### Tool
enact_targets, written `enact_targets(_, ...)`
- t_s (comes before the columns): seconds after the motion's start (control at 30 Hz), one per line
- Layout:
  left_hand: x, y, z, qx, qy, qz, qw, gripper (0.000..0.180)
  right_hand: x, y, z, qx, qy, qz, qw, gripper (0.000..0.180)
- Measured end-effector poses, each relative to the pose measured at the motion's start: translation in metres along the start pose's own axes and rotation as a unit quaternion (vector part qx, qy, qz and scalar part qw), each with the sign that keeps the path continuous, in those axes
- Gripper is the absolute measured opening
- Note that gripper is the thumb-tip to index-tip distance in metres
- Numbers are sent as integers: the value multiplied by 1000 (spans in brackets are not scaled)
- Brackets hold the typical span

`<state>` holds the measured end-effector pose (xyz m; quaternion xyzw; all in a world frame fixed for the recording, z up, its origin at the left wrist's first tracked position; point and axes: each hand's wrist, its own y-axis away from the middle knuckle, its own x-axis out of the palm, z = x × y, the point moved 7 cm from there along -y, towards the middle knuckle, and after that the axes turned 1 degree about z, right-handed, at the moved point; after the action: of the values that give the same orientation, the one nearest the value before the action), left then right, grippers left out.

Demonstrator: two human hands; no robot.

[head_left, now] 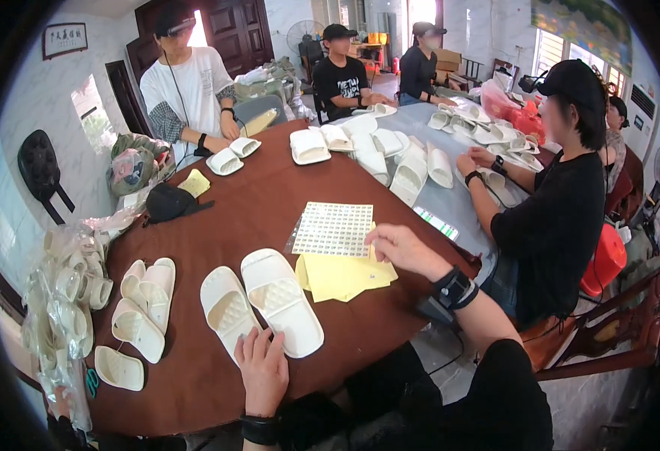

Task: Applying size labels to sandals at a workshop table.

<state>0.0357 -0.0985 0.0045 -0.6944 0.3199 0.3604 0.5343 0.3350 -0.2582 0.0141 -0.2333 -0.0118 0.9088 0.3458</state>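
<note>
While your left hand (264, 370) lies over the near end of the left white slide slipper (221, 299), its fingers are loosely spread and not closed around anything, the fingertips close to the neighbouring right white slide slipper (294, 319). That pair sits side by side on the brown tablecloth (202, 218), directly in front of you. Your right hand (403, 249) is at the right edge of the white sticker sheet (333, 229), thumb and forefinger brought close together; you cannot tell from this view whether they pinch a sticker or the sheet itself. Beneath and nearer to you than the sheet lies yellow backing paper (348, 279), partly covered by it.

To your left, more white slippers (136, 328) form a loose group, with teal-handled scissors (92, 382) near the table edge. Farther off lies a black cap (169, 204). A lit phone (436, 223) rests beyond your right hand, and a co-worker in a black T-shirt (559, 218) sits to your right, handling slippers.
</note>
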Motion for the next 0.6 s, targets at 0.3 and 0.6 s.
enact_targets(0.3, 0, -3, 2, -4, 17, 4, 1000, 36, -48, -73, -9, -79, 136, -56, 986, 26)
enact_targets(0.6, -4, 1, 11, -29, 44, 3, 999, 29, -41, -118, -73, 73, 251, -22, 965, 70)
